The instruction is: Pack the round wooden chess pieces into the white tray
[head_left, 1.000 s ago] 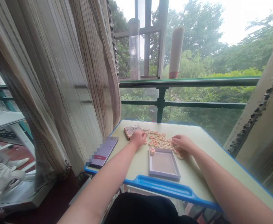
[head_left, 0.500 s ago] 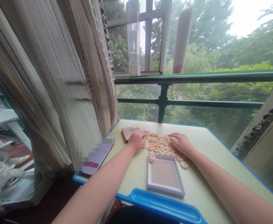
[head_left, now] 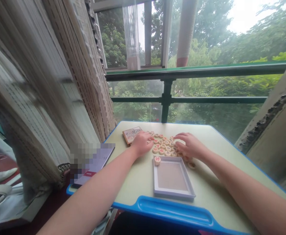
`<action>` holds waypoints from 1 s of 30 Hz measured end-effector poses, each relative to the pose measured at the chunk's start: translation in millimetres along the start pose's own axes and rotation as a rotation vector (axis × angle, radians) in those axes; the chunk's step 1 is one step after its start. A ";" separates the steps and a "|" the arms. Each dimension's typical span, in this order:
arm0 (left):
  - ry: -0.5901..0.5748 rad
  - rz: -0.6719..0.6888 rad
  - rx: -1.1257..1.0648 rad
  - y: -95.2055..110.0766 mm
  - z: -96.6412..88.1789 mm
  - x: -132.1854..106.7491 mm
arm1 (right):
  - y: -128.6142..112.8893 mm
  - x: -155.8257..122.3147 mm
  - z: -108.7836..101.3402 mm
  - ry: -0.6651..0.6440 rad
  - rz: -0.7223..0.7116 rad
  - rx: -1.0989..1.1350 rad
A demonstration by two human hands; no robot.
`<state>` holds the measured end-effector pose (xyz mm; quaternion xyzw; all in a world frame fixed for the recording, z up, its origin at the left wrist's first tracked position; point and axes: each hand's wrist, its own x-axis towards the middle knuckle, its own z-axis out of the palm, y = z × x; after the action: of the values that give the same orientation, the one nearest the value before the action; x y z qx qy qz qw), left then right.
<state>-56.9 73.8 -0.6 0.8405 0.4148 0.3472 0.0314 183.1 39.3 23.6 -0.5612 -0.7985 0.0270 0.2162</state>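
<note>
Several round wooden chess pieces [head_left: 164,146] lie in a cluster on the pale table [head_left: 138,176]. My left hand [head_left: 142,143] rests on the cluster's left side, fingers curled loosely over pieces. My right hand [head_left: 191,146] lies on the right side, fingers stretched toward the pieces. One piece with a red character [head_left: 157,160] sits at the top left corner of a shallow grey tray [head_left: 172,176] in front of the cluster. Another piece [head_left: 191,165] lies by my right wrist. A small printed box lid [head_left: 130,134] sits left of my left hand.
A blurred-out booklet [head_left: 94,161] lies on the table's left edge. The table has a blue rim [head_left: 174,213] with a groove near me. Curtains [head_left: 59,85] hang at the left. A green railing [head_left: 196,69] and glass stand behind the table.
Both hands have drawn closer together over the pieces, pushing the cluster inward. The camera has tilted down and moved nearer the table.
</note>
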 end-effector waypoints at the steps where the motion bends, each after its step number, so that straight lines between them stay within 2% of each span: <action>1: 0.008 0.011 -0.008 1.8 -0.5 -0.3 | -10.8 -3.9 -1.1 -0.014 -0.079 0.037; 5: 0.024 0.048 0.000 7.0 1.0 -1.2 | -53.2 -19.5 3.8 -0.075 -0.333 0.168; 8: 0.030 0.065 -0.001 7.9 2.9 -1.4 | -67.2 -24.9 12.8 -0.067 -0.386 0.157; 13: 0.045 0.055 0.008 5.4 3.3 -0.7 | -64.9 -23.1 18.4 -0.063 -0.410 0.231; 19: 0.048 0.025 0.006 2.1 3.8 1.0 | -62.6 -20.2 11.4 0.077 -0.221 0.305; 25: 0.046 0.020 -0.014 3.9 4.1 0.2 | -66.6 -23.1 20.2 -0.015 -0.361 0.115; 30: 0.032 0.008 -0.014 4.8 3.6 -0.1 | -67.5 -23.3 24.4 -0.012 -0.382 0.075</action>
<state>-51.5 71.4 -1.8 0.8363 0.4093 0.3637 0.0291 120.7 -1.8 13.5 -0.3906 -0.8902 0.0187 0.2336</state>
